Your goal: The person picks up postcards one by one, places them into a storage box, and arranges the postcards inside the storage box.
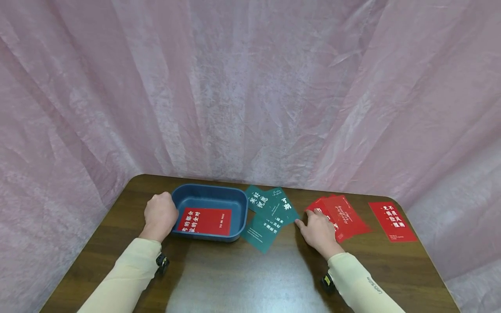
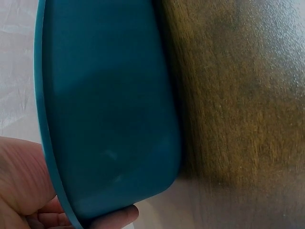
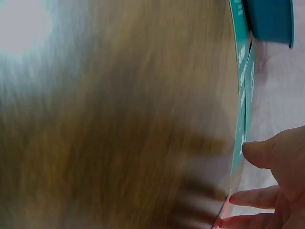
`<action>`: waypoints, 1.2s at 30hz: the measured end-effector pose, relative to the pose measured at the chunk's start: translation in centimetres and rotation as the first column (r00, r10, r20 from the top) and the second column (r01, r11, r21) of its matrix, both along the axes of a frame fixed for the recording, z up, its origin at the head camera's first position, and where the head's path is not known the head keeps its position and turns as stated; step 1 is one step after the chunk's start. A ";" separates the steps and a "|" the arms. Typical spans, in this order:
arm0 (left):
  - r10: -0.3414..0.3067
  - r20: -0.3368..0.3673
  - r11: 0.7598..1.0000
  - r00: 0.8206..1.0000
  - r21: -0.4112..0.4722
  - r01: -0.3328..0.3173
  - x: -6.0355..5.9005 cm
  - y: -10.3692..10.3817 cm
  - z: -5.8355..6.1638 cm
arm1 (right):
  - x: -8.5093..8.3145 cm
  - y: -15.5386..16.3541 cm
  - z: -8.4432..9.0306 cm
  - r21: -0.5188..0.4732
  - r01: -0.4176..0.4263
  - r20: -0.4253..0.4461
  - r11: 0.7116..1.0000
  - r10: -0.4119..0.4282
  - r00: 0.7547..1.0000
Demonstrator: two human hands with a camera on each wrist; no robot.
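At the left end of a blue plastic basin [image 1: 209,190], my left hand [image 1: 160,214] grips the rim. Its thumb side and a curled finger show around the basin wall [image 2: 109,105] in the left wrist view. One red card [image 1: 211,221] with white writing lies in the basin. My right hand [image 1: 318,230] reaches over a loose pile of red cards [image 1: 342,213], fingertips on the pile's left edge. Its thumb and fingers are spread apart in the right wrist view. The thumb tip is right by the fanned green cards [image 1: 262,232].
The green cards overlap beside the basin's right end. A separate red card [image 1: 392,221] lies near the right edge of the brown wooden table [image 1: 242,278]. Behind the table's far edge hangs a pink curtain [image 1: 250,95].
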State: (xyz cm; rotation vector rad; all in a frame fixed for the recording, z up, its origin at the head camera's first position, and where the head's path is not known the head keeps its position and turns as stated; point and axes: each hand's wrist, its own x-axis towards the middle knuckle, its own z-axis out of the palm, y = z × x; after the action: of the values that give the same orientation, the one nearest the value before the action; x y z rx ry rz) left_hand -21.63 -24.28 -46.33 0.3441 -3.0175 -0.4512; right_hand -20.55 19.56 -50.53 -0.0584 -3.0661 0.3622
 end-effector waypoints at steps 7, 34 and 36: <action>0.006 0.002 1.000 1.000 -0.010 -0.006 -0.1 -0.2 0.0 | 0.8 -1.7 0.7 -0.075 -0.061 -0.006 0.995 0.061 0.998; -0.009 -0.050 1.000 0.999 0.001 0.010 0.0 0.4 -0.1 | -0.6 11.3 3.3 -0.067 0.341 0.333 0.938 -0.301 0.893; -0.012 -0.054 1.000 0.998 -0.001 0.012 0.1 0.4 -0.1 | -0.6 11.3 3.3 -0.078 0.340 0.335 0.937 -0.296 0.894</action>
State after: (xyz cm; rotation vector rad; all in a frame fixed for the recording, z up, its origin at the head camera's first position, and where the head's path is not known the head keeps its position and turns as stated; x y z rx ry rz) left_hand -21.57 -23.85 -46.40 0.3093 -2.9686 -0.4530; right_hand -21.18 30.90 -47.22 -0.6849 -3.2512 0.5891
